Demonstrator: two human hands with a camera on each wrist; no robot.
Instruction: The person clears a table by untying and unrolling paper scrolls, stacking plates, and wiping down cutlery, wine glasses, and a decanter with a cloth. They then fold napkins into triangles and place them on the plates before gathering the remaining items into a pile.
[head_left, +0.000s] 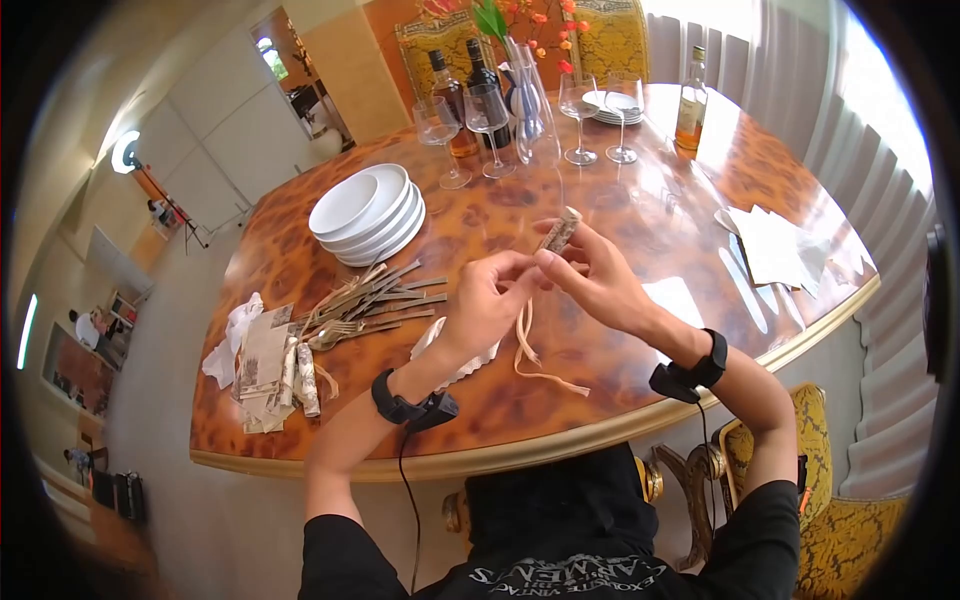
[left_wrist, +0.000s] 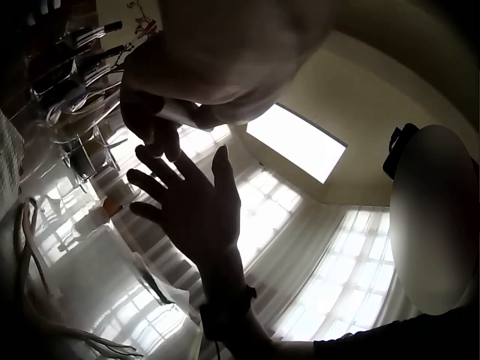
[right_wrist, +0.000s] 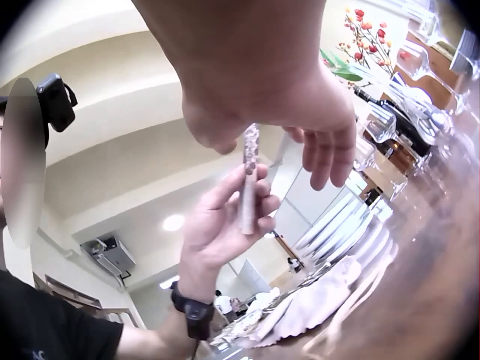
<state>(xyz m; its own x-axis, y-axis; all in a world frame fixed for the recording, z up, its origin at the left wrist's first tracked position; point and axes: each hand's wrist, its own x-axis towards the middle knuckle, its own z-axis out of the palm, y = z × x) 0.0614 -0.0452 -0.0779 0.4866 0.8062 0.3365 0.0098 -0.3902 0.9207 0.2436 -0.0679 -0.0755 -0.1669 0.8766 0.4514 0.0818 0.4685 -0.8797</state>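
Observation:
A slim roll of brown-and-white printed paper stands tilted between the two hands over the table. My left hand grips its lower part; the right wrist view shows those fingers curled round the pale lower end of the roll. My right hand is close against the roll's upper part, its fingers loosely extended. In the left wrist view the right hand shows spread, fairly straight fingers. Beneath the hands, a pale ribbon trails over the tabletop.
To the left lie printed paper sheets, other paper rolls, ribbon strips and forks. Stacked white plates stand behind them. Wine glasses, bottles and a vase occupy the back. Pale napkins lie right.

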